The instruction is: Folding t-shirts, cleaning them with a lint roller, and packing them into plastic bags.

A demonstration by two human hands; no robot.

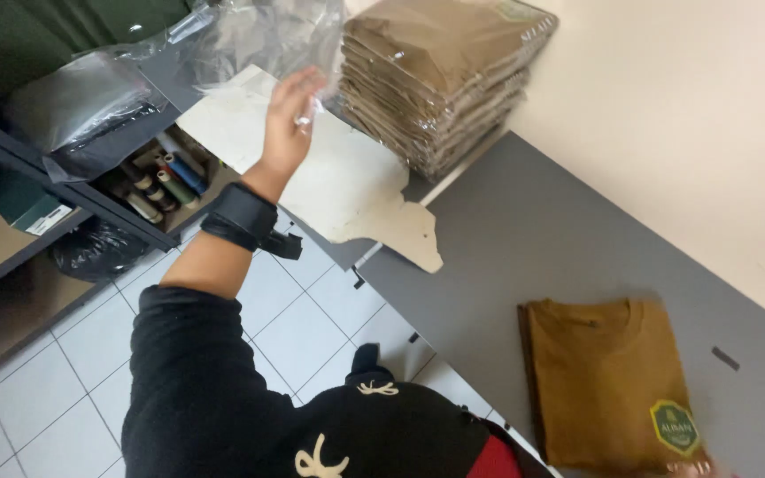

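My left hand reaches far out to the top of the view, with its fingers closed on the edge of a clear plastic bag that lies over a shelf. A black band wraps that wrist. A folded brown shirt with a green badge lies flat on the grey table at the lower right. Only a sliver of my right hand shows at the bottom edge, resting on the shirt's near corner. A stack of brown shirts packed in clear bags stands just right of my left hand.
A torn white board lies under my left hand, overhanging the table's end. A dark shelf on the left holds thread spools, more plastic bags and a black bag. White tiled floor runs between shelf and table.
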